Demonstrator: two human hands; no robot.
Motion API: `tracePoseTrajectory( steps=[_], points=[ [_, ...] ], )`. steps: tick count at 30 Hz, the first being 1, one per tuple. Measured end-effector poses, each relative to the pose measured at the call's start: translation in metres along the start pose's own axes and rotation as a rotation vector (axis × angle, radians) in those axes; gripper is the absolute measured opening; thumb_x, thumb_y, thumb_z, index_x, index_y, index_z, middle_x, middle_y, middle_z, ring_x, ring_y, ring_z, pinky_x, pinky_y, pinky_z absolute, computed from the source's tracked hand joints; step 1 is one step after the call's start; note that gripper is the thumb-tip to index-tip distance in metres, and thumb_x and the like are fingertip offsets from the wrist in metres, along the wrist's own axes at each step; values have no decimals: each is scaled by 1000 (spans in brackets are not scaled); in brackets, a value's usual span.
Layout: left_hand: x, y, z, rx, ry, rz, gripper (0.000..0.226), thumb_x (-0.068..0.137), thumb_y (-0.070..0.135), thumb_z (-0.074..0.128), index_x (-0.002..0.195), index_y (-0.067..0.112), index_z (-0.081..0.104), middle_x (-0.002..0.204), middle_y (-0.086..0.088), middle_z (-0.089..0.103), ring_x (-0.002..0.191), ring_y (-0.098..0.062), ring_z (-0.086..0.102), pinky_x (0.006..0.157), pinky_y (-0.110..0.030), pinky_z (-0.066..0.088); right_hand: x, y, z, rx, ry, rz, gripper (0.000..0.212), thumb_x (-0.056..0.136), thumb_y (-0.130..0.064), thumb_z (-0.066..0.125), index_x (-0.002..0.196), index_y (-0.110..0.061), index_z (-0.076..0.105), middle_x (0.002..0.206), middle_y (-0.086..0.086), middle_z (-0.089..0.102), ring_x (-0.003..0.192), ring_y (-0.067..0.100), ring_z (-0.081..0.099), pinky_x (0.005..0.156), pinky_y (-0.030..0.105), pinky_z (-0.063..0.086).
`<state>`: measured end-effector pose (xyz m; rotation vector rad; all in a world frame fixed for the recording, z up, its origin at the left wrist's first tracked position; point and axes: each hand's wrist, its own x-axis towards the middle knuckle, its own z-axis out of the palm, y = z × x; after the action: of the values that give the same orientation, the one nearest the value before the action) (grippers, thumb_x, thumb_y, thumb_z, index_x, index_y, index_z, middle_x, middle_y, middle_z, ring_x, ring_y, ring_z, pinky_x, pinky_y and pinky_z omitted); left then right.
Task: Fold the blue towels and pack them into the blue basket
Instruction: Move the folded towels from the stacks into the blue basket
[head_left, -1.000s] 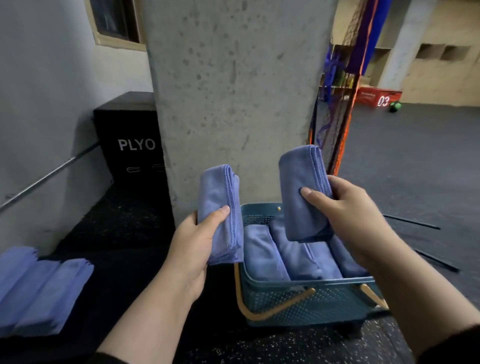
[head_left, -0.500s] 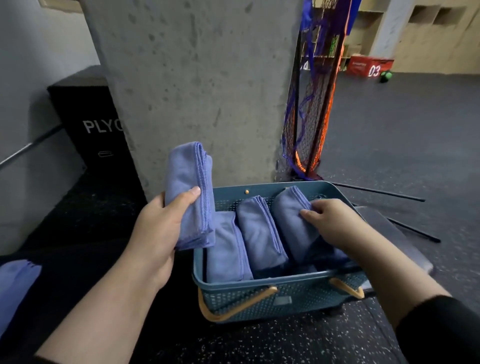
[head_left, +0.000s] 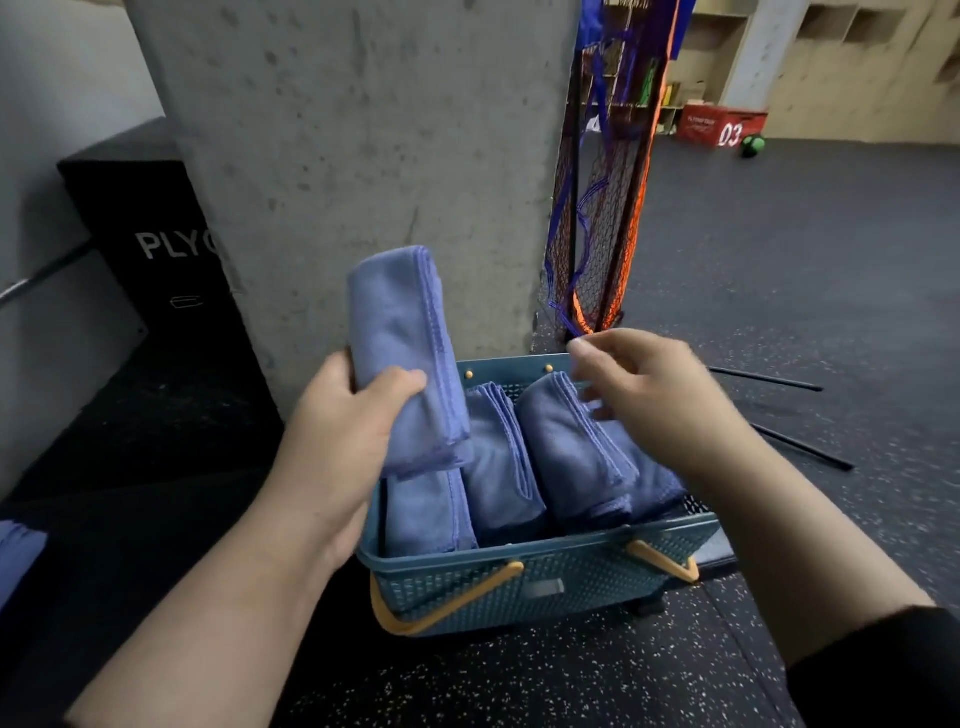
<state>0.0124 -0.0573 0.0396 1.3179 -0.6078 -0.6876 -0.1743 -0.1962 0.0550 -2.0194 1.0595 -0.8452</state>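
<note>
A blue basket (head_left: 540, 582) with orange handles stands on the dark speckled floor against a concrete pillar. Several folded blue towels (head_left: 566, 447) stand on edge inside it, side by side. My left hand (head_left: 343, 436) grips another folded blue towel (head_left: 400, 338), held upright over the basket's left end. Over the basket's right half hovers my right hand (head_left: 649, 395), fingers loosely spread and holding nothing, just above the rightmost towels.
The concrete pillar (head_left: 363, 156) rises right behind the basket. A black PLYO box (head_left: 145, 244) stands to the left, a netted frame (head_left: 597, 234) and thin black rods (head_left: 779, 384) to the right. More blue towels (head_left: 15, 561) lie at the left edge.
My right hand set its folded towel into the basket's right side, let go and lifted off. My left hand with its towel moved right, over the basket's left end.
</note>
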Motion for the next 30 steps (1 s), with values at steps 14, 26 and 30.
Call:
tracePoseTrajectory(
  steps=[14, 26, 30],
  points=[
    [-12, -6, 25, 258, -181, 74, 38, 93, 27, 61, 131, 28, 62, 104, 4, 75, 97, -12, 71, 93, -36, 55, -1, 11, -18, 102, -15, 83, 26, 94, -20, 67, 119, -15, 68, 93, 3, 77, 90, 23, 73, 86, 46, 58],
    [14, -22, -20, 869, -2, 157, 45, 94, 30, 63, 139, 30, 56, 136, 4, 56, 127, -19, 54, 108, -41, 42, 14, 58, -14, -715, 85, 59, 26, 84, -15, 67, 109, -16, 63, 106, 13, 60, 102, 39, 56, 77, 38, 41],
    [14, -23, -23, 923, -23, 139, 50, 95, 34, 62, 143, 30, 51, 142, 4, 52, 131, -18, 51, 109, -39, 40, 14, 57, -12, -737, 86, -203, 41, 79, -5, 64, 117, -18, 71, 127, 5, 61, 110, 36, 55, 92, 48, 48]
  ],
)
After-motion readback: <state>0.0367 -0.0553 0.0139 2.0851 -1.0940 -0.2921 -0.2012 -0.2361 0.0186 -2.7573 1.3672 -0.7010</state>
